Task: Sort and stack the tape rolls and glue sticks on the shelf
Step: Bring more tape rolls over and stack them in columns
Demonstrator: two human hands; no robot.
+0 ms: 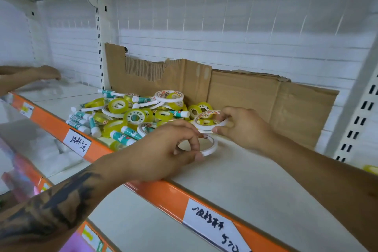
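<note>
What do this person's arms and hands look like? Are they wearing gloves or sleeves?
Both hands are bare, with no gloves, rings or watch in view. The left hand sits at the end of a bare forearm covered in dark tattoo patterns. The right hand and its forearm are bare too, with no markings visible. No sleeve reaches into view on either arm.

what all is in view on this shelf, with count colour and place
yellow tape rolls: many, in the pile, shelf centre
white tape rolls: several; one atop the pile, one in each hand
glue sticks: many, white and teal, mixed through the pile
cardboard: one torn brown sheet, against the back wall
shelf: white, orange front edge
price labels: two handwritten, white, on the orange edge
another person's hand: far left
left hand: holds a white roll low on the shelf
right hand: holds a white roll beside the pile
</note>
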